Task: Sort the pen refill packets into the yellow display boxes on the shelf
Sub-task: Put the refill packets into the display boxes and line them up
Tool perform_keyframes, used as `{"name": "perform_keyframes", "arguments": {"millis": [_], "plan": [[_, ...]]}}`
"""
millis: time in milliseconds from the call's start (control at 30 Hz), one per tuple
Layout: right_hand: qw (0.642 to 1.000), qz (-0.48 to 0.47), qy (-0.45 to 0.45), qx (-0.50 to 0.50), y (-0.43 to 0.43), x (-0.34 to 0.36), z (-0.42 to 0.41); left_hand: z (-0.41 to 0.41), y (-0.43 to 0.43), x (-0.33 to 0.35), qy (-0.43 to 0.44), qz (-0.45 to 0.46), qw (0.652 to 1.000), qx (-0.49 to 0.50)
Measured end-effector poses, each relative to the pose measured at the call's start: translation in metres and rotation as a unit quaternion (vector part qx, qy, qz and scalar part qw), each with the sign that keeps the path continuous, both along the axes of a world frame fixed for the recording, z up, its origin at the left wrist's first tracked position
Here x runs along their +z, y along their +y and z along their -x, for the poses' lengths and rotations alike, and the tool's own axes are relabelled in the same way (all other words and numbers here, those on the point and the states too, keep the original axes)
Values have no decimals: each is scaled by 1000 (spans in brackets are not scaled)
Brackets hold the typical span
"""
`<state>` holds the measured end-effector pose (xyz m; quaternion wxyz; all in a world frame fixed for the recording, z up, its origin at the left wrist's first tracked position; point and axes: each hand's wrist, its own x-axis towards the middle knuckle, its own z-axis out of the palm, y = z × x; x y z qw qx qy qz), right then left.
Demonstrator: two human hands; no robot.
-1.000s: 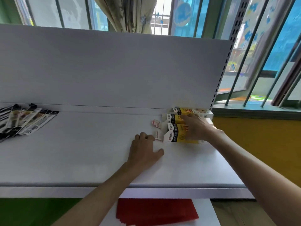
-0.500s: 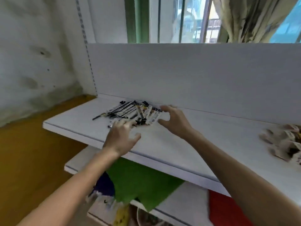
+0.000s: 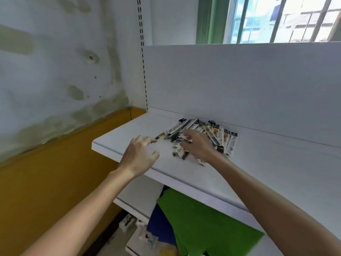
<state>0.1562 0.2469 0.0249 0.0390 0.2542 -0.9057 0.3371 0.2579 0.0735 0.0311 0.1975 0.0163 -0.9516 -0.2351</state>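
Pen refill packets point(image 3: 219, 134) lie in a loose fanned pile on the white shelf point(image 3: 276, 163), at its left end, close against the back panel point(image 3: 239, 80). Most overlap; a few small pieces lie off the front of the pile, toward the shelf edge. Right hand point(image 3: 200, 147) is down on the middle of the pile, palm down, fingers bent onto the packets. Too blurred to tell whether it pinches one or just rests there. Left hand point(image 3: 139, 156) hovers just left of the pile over bare shelf, fingers loose and spread, holding nothing. Its fingertips point(image 3: 150, 140) are just beside the end of one thin packet that sticks out leftward. Hands are near each other, not touching. Lower shelf point(image 3: 136, 198) below carries a green sheet point(image 3: 203, 224) with something blue beside it. Stained wall point(image 3: 55, 71) on the left, barred window point(image 3: 276, 19) above the panel.
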Motion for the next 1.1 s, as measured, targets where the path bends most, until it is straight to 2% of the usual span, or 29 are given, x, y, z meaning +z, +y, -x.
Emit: {"name": "perform_keyframes", "arguments": {"millis": [133, 233, 333, 467, 533, 667, 767, 833, 1000, 1100], "plan": [[1000, 7, 9, -29, -11, 11, 48, 48, -10, -8, -19, -5, 1000, -21], [999, 17, -19, -39, -30, 17, 77, 76, -27, -6, -15, -3, 999, -33], [997, 39, -50, -38, -47, 18, 100, 99, -42, -3, -16, -47, 998, -44], [996, 52, -41, -63, -58, 15, 126, 128, -54, -14, -34, -72, 995, -68], [997, 26, -38, -58, -67, 9, 135, 143, -59, -26, -49, -62, 993, -90], [994, -92, -49, -42, -85, -2, 144, 171, -71, -48, -114, -13, 984, -137], [981, -173, -68, -52, -94, -6, 149, 188, -82, -48, -161, -48, 970, -175], [974, -205, -63, -72, -99, -8, 155, 202, -92, -42, -188, -79, 962, -184], [950, -257, -51, -171, -110, -13, 162, 226, -108, -32, -244, 1, 954, -173], [937, -267, -46, -219, -120, -14, 160, 232, -112, -31, -238, -64, 953, -179]]}}
